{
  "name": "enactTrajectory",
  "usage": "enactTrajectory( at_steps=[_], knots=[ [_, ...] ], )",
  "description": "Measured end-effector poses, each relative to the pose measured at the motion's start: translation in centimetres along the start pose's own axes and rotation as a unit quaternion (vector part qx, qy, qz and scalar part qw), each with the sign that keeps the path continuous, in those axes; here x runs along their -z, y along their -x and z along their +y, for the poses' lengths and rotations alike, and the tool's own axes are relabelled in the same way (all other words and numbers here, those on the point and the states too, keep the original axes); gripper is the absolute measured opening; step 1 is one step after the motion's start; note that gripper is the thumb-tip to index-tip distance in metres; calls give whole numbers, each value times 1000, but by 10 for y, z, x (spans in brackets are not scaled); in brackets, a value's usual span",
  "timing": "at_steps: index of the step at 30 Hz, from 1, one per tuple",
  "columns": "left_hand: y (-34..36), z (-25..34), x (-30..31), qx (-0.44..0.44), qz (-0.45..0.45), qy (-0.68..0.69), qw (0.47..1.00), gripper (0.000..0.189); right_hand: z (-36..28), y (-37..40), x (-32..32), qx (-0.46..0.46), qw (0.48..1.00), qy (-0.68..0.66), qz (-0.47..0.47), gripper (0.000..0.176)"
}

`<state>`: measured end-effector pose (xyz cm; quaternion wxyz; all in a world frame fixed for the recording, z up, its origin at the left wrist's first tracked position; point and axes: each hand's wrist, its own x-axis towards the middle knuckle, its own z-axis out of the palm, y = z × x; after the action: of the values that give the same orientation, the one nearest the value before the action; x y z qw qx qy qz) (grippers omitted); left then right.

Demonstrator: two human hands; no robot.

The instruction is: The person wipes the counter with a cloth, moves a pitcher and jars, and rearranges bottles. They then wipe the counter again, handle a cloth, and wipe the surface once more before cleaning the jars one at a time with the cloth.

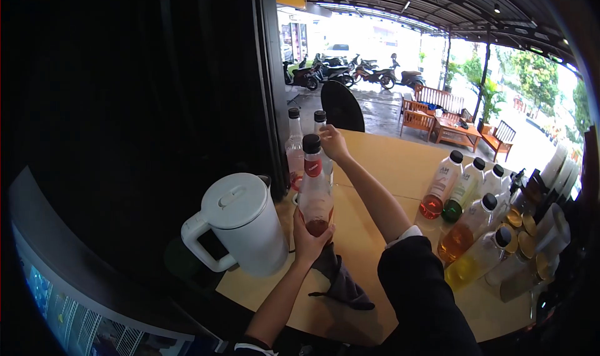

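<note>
My left hand (307, 242) is wrapped round the lower part of a clear bottle (317, 197). The bottle has a black cap, a red neck label and a little reddish liquid at the bottom. Farther back, my right hand (334, 142) has its fingers closed at the neck of a second black-capped bottle (320, 117), mostly hidden behind the first. To the left of these stands another clear bottle (294, 147) with a black cap. A crumpled dark cloth (342, 278) lies on the table (369, 218) just below my left hand.
A white lidded jug (247, 225) stands left of my left hand. On the right are several black-capped bottles with coloured liquid (459, 231), gold-lidded jars (525, 243) and stacked cups (559, 175). A dark round chair back (342, 106) rises beyond the table.
</note>
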<state>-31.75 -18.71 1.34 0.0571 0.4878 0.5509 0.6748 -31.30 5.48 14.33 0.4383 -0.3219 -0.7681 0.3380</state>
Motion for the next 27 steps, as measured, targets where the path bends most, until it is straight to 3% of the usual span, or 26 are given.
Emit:
enactTrajectory(
  at_steps=[4, 8, 12, 14, 16, 18, 22, 23, 25, 27],
  knots=[
    [5, 0, -4, 22, 22, -44, 999, 94, -23, 43, 15, 75, 993, 72, 57, 39],
    [4, -5, -3, 34, 30, -60, 997, 94, -32, 70, 78, 130, 987, 83, 46, 42],
    [8, 2, -4, -16, 69, -50, 996, 87, -50, 111, 180, 105, 986, 124, 45, 44],
    [10, 11, -2, -4, 46, -2, 999, 84, -47, 135, 227, 127, 979, 140, 77, 43],
    [10, 27, -8, -48, 40, -5, 998, 79, -51, 165, 270, 86, 979, 165, 78, 44],
    [16, 46, -18, -8, -19, 109, 994, 73, -51, 187, 298, 104, 978, 159, 90, 46],
    [28, 79, -55, -78, -93, 125, 985, 70, -48, 212, 321, 51, 971, 206, 106, 51],
    [33, 85, -65, -79, -94, 125, 985, 70, -46, 215, 324, 51, 971, 206, 106, 51],
    [45, 98, -85, -15, -193, 163, 967, 71, -42, 218, 326, 28, 974, 193, 112, 57],
    [58, 112, -109, -32, -210, 195, 957, 74, -38, 218, 327, 19, 977, 182, 113, 61]
  ],
)
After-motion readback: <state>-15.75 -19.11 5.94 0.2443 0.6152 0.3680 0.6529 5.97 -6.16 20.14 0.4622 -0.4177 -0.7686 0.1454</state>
